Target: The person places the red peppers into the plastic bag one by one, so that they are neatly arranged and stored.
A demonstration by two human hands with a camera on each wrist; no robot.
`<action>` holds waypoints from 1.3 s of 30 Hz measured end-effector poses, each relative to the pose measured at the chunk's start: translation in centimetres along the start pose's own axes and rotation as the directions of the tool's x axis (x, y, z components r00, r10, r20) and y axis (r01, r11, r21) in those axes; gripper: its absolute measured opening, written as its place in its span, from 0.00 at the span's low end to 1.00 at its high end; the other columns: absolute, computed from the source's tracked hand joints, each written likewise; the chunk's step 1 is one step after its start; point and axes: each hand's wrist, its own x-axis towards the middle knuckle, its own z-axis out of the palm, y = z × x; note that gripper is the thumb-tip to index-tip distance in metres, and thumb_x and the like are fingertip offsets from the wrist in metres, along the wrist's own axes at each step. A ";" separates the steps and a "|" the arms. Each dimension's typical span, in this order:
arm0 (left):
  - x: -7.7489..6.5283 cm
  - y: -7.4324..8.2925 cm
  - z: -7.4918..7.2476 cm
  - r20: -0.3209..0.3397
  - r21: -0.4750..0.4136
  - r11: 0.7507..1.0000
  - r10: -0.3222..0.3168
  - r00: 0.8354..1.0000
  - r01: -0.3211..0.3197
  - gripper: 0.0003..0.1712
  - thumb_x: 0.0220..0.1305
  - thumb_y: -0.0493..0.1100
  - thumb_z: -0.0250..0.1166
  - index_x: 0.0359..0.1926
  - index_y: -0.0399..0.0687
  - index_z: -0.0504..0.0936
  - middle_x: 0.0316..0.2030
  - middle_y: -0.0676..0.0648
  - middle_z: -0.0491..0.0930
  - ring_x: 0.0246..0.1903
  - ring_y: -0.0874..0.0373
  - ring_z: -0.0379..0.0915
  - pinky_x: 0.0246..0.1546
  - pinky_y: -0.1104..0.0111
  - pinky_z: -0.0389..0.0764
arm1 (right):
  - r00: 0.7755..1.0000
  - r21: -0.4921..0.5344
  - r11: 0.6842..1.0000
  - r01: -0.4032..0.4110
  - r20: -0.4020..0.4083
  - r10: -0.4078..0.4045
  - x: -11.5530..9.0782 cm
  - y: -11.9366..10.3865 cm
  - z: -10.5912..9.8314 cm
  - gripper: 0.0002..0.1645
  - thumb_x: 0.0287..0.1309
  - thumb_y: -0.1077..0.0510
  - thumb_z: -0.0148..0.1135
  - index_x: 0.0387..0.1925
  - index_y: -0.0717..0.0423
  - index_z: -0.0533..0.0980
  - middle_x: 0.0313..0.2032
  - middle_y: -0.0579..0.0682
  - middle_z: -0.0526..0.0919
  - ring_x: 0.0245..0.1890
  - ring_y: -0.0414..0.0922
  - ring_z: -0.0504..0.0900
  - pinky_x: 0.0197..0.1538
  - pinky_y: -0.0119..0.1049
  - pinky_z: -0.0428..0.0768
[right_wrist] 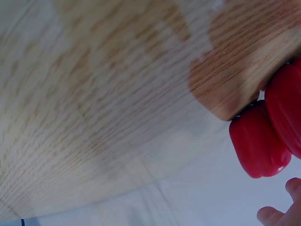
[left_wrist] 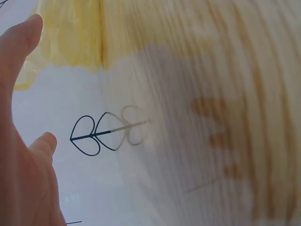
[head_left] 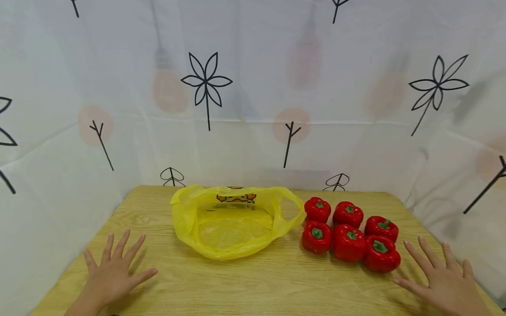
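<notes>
As a yellow plastic bag point(head_left: 233, 252) gapes, six red bell peppers point(head_left: 349, 245) stand beside it

While the left hand point(head_left: 112, 276) spreads its fingers over the near left part of the table point(head_left: 257, 289), the right hand point(head_left: 448, 281) does the same on the near right; on both, the grip is apart, thumb well out from the fingers. The left hand is nearest to the bag, in front and to the left of it. The right hand lies near the peppers, just to the right of the front row.

The bag sits mid-table toward the back, mouth open to the person, an orange-and-black print point(head_left: 236, 198) showing at its rear. Its right handle point(head_left: 294, 204) loops out to the leftmost peppers; contact there cannot be told. The peppers cluster in two rows of three, green stems visible. Behind hangs a white cloth point(head_left: 253, 96) with black plant outlines and pale orange patches.
</notes>
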 end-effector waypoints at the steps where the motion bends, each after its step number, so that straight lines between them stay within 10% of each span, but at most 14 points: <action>1: 0.0 0.0 0.0 0.000 -0.001 1.000 0.000 1.000 0.000 0.52 0.53 0.74 0.54 0.73 0.62 0.46 0.71 0.39 0.35 0.66 0.42 0.11 0.46 0.41 0.04 | 1.000 -0.001 1.000 -0.001 0.001 0.001 0.0 0.0 0.0 0.61 0.50 0.26 0.53 0.72 0.41 0.31 0.69 0.66 0.32 0.60 0.68 0.16 0.50 0.75 0.22; 39: 0.0 0.7 0.1 -0.033 -0.117 0.992 -0.044 0.998 0.040 0.51 0.57 0.70 0.55 0.73 0.58 0.45 0.71 0.38 0.33 0.66 0.40 0.11 0.45 0.42 0.03 | 0.998 0.140 0.990 0.003 -0.060 0.005 0.4 0.0 0.5 0.60 0.54 0.32 0.57 0.72 0.48 0.33 0.68 0.69 0.33 0.61 0.74 0.22 0.50 0.77 0.40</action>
